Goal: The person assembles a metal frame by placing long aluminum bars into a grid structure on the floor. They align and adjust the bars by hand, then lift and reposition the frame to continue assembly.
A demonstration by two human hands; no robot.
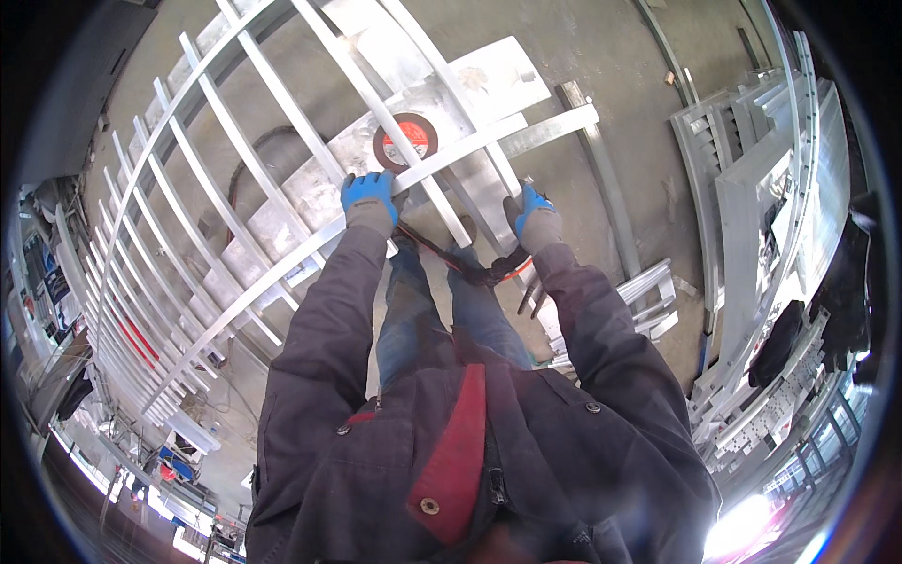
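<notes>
Workshop floor (592,47), grey, metal panels (742,226) stacked right, hands (368,199) — both gloved — gripping slatted metal frame (310,247)

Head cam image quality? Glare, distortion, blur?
Head view: blown-out glare at lower right, beside the dark jacket; bright reflections on the metal panels at right. Head view: black corners, fisheye bending toward the rim; how much of the slatted metal frame's curve is real, can't tell. Head view: left hand and right hand readable, no obvious motion blur.
</notes>
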